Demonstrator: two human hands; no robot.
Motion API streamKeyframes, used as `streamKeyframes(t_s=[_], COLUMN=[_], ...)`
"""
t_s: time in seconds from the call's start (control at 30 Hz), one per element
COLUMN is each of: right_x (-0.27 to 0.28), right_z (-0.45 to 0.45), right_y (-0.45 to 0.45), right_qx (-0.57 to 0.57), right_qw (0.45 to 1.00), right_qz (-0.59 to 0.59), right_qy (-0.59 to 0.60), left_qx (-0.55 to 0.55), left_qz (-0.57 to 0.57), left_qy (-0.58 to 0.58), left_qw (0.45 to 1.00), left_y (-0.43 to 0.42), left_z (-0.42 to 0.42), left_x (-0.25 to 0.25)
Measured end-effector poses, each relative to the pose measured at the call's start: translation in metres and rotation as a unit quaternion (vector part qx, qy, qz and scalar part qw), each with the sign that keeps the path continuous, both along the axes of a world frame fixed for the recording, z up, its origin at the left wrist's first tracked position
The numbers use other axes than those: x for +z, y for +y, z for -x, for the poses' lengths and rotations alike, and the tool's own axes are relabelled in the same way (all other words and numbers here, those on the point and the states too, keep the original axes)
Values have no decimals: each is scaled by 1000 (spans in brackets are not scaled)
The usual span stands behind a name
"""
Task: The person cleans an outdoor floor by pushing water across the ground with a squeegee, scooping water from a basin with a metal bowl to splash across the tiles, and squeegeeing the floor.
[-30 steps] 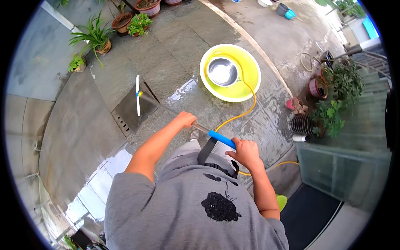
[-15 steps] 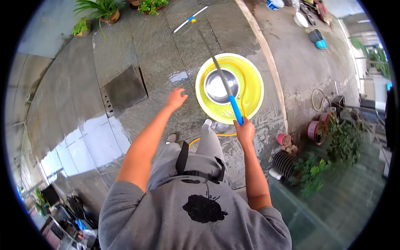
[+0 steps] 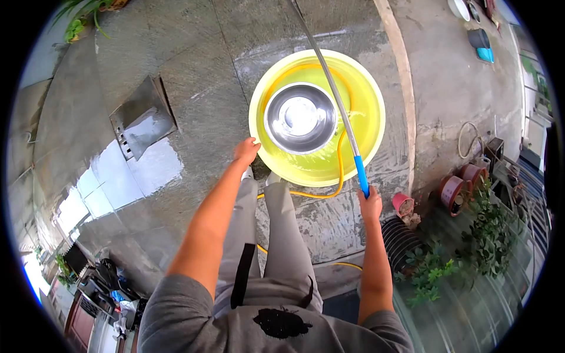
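Note:
My right hand (image 3: 370, 203) is wrapped around the blue grip of a long-handled floor squeegee (image 3: 336, 94). Its metal pole slants up across a large yellow basin (image 3: 257, 112), and its head lies beyond the top of the view. At the basin's lower left edge, my left hand (image 3: 247, 150) has its fingers closed on the rim. Inside the basin is shallow water, with a shiny steel bowl (image 3: 276, 126) toward the left. A yellow hose (image 3: 340, 162) curls inside the basin, passes over its near rim and runs along the floor between my legs.
Wet grey paving surrounds the basin, with a metal drain cover (image 3: 141, 112) at left. Toward the right are a pale curb strip (image 3: 406, 82), a small pink pot (image 3: 402, 203), red planters (image 3: 452, 194) and leafy plants (image 3: 435, 267). Buckets (image 3: 479, 40) stand at upper right.
My left hand has come from open air to the basin's rim. My right hand has moved right and down with the squeegee, whose head has left the view. The basin appears larger.

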State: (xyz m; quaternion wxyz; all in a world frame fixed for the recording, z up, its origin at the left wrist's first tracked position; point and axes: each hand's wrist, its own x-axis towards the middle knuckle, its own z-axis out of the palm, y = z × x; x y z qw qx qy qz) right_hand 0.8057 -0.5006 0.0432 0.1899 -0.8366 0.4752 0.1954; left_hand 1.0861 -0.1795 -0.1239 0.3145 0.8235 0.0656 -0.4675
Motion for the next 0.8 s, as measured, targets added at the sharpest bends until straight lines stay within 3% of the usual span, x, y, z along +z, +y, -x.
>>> streamKeyframes(t_s=[0.23,0.33,0.43,0.53,0.67,0.73,0.8], right_x=[-130,-154,-147,-167,-222,-248,-296], right_z=[36,19,-42,-83,-114,-122,-93], right_y=[-30,-27,-6,13,35,40,43], right_qx=[-31,42,242,259,284,235,-25], right_qw=[991,988,926,933,933,942,987], right_qz=[76,129,288,202,129,185,142], right_qy=[108,68,-35,-146,-179,-155,-69], left_qx=[8,10,-19,-28,-89,-140,-196], left_qz=[-16,-52,-48,-38,-77,-83,-73], left_qy=[-70,-148,-158,-128,-67,-12,21], left_qw=[997,988,986,991,991,987,978], left_y=[-56,-73,-75,-72,-62,-61,-59], left_z=[-1,3,-7,-6,0,3,12], left_x=[-122,-161,-183,-193,-197,-192,-195])
